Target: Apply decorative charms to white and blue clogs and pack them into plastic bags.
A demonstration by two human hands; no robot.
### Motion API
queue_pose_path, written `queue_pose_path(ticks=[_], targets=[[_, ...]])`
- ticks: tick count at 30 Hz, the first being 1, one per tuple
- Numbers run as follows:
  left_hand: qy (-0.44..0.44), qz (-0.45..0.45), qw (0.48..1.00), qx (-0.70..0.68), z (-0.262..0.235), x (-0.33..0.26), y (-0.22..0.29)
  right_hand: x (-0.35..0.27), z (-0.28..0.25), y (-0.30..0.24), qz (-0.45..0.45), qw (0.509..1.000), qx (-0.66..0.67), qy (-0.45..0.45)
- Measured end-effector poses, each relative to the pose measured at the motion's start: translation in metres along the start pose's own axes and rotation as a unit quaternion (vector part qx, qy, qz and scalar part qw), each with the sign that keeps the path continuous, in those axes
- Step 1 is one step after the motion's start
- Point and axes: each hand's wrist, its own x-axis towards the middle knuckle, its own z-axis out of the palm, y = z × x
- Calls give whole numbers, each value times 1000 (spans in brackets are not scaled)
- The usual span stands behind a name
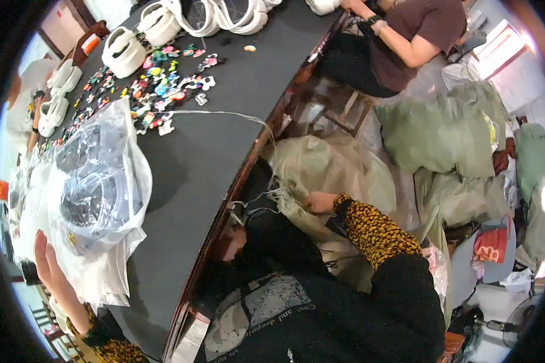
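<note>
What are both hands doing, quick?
Left hand: open, fingers extended beside the plastic bags.
Right hand: closed on the pale green sack.

A bright opening (498, 49) breaks the pale wall (530, 91) beyond the black table (191, 160).

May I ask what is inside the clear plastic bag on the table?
Dark, rounded items show through the clear plastic bag; glare and folds blur what they are, and whatever lies beneath them is covered.
</note>
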Motion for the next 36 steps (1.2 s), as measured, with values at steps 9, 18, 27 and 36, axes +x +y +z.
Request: queue_pose_path(ticks=[9, 18, 27, 36], targets=[[-105, 144, 981, 78, 4, -55, 97, -192, -49, 185, 374, 917, -89, 102], [-143, 110, 982, 53, 20, -54, 110, -356, -33, 259, 608, 761, -193, -119], [-164, 129, 977, 32, 31, -51, 131, -271, -55, 232, 321, 538, 515, 585], [-185, 109, 973, 85, 43, -65, 117, -89, 52, 214, 419, 870, -37, 258]])
